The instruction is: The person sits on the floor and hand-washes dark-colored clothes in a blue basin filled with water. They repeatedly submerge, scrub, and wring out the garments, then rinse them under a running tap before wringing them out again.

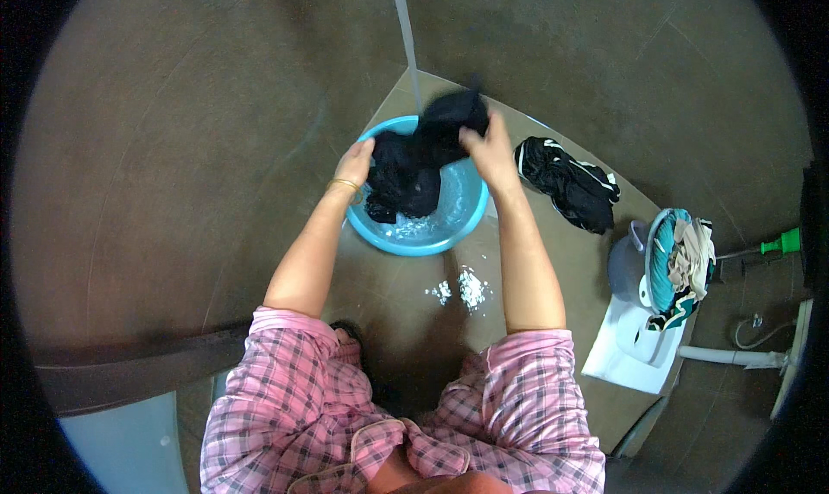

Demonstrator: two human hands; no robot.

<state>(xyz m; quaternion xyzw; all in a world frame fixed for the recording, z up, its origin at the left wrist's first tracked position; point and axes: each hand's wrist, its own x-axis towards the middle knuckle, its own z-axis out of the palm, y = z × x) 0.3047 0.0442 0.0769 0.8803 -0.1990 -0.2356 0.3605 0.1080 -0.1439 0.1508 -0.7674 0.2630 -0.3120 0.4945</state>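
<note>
A wet black garment is stretched between my two hands over a light blue basin that holds water. My left hand, a gold bangle on its wrist, is closed on the garment's left side near the basin's rim. At the basin's right rim my right hand grips the other side, which is lifted and blurred by motion. Part of the cloth hangs down into the basin, so its exact shape cannot be made out.
A black garment with white trim lies on the tiled floor to the right. Farther right, a grey bucket full of clothes stands by a white squat toilet. White suds lie before the basin. A grey pipe runs behind it.
</note>
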